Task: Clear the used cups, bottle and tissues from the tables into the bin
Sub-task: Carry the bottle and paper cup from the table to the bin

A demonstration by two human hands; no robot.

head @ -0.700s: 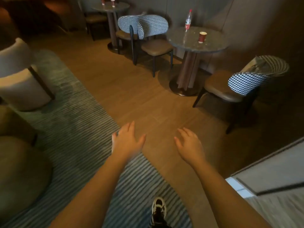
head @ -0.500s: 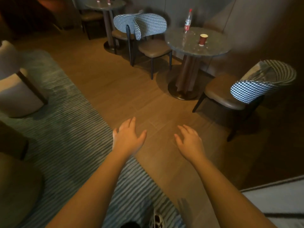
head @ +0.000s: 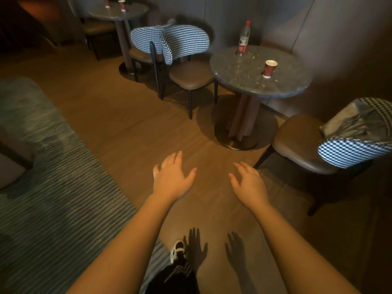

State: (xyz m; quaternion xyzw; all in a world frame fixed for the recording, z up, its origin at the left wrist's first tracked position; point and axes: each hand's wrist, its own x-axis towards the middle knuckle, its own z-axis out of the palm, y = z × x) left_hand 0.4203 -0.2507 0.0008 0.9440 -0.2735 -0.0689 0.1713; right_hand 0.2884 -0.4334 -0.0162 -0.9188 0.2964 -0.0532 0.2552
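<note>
Both hands are out in front, palms down, fingers spread and relaxed, nothing in them: left hand [head: 172, 180], right hand [head: 250, 185], hovering over the wood floor [head: 127, 128]. The round stone surface [head: 254, 81] is the landmark. A red paper cup [head: 269, 68] stands on its right side and a clear bottle [head: 243, 40] with a red cap stands at its far edge. Well behind and left of it, another surface [head: 117, 11] carries two more red cups [head: 113, 3]. Houndstooth chairs [head: 184, 43] flank it.

A café or lounge seating area: round stone-topped pedestal desks [head: 254, 85] against a panelled wall, houndstooth-backed chairs with brown leather seats [head: 186, 58], wooden plank floor [head: 127, 124], and a striped grey rug [head: 53, 187].
</note>
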